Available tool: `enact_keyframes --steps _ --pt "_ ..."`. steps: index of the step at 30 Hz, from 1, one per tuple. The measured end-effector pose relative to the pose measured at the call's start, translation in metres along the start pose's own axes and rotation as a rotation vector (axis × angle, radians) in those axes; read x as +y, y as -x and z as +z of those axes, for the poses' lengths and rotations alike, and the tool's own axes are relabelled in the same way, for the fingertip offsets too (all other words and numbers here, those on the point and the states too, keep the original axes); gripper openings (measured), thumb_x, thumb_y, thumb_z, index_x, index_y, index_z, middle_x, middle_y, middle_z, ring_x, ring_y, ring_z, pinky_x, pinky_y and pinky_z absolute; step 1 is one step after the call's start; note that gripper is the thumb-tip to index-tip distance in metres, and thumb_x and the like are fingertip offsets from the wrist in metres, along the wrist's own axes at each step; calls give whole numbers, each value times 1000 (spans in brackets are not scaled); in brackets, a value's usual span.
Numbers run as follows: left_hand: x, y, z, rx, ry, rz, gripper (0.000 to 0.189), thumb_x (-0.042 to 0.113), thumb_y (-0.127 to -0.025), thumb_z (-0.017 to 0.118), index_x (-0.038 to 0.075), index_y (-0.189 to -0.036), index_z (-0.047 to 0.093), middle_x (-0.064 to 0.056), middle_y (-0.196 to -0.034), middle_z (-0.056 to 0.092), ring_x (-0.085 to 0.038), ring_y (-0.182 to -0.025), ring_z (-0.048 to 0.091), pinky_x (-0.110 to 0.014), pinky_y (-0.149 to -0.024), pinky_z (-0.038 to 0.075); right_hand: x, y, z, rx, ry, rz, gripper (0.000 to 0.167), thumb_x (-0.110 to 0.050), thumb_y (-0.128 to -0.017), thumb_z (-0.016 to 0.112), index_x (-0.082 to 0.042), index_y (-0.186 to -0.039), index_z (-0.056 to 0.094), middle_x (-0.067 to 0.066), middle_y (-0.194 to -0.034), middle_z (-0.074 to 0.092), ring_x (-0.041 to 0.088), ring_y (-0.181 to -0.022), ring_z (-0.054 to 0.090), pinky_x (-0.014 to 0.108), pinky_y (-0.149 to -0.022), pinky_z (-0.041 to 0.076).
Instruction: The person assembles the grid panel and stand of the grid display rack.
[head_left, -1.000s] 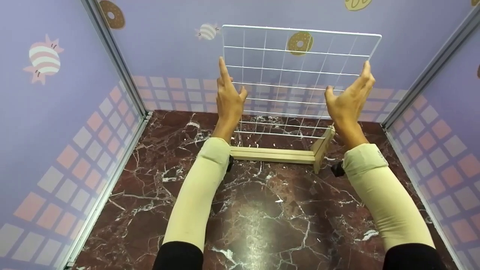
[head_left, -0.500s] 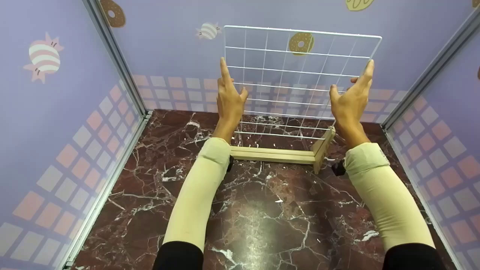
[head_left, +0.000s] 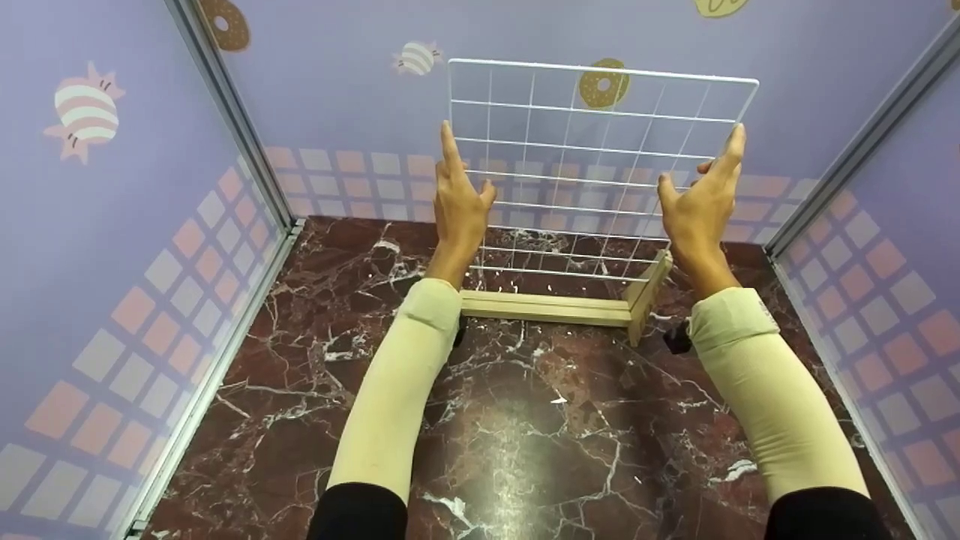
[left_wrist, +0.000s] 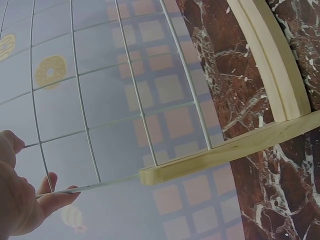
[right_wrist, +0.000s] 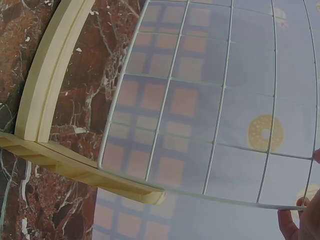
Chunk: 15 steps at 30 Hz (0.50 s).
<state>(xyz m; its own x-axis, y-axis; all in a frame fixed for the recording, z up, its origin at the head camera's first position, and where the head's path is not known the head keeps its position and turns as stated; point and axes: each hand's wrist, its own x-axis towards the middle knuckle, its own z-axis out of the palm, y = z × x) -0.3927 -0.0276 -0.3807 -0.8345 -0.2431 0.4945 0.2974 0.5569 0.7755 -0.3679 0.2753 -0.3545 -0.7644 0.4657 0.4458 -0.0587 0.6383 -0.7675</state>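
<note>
A white wire grid panel stands tilted up in front of the patterned back wall. My left hand grips its left side edge, index finger pointing up along the wire. On the opposite edge my right hand holds the panel in the same way, thumb toward the front. Below the hands lies a pale wooden stand with a crossbar and end pieces. In the left wrist view, the panel's lower corner lies against one wooden end piece; the right wrist view shows the other end piece along the panel's opposite edge.
Lilac walls with metal corner strips enclose the left, back and right. The dark red marbled surface carries small white scraps in front of the stand.
The panel's top edge has dropped slightly. My right hand has shifted a little on its edge, and its fingers have changed position; the left hand has hardly moved. The stand stays put.
</note>
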Motion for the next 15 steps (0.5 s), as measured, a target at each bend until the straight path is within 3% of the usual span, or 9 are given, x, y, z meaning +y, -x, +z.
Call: enact_keyframes --steps 10,15 --pt "-13 6 5 -3 21 0 107 4 -89 73 24 -165 1 -14 -131 56 -22 -93 65 -19 -75 58 9 5 7 6 3 -32 106 -19 -88 76 -30 -164 2 1 -122 51 13 -104 50 27 -85 52" --pt "-18 10 8 -8 7 -10 107 7 -90 73 25 -165 0 -15 -133 56 -24 -101 65 -20 -75 58 15 8 10 12 -5 -47 105 -19 -88 75 -28 -164 3 6 -121 52 17 -105 52 30 -88 52"
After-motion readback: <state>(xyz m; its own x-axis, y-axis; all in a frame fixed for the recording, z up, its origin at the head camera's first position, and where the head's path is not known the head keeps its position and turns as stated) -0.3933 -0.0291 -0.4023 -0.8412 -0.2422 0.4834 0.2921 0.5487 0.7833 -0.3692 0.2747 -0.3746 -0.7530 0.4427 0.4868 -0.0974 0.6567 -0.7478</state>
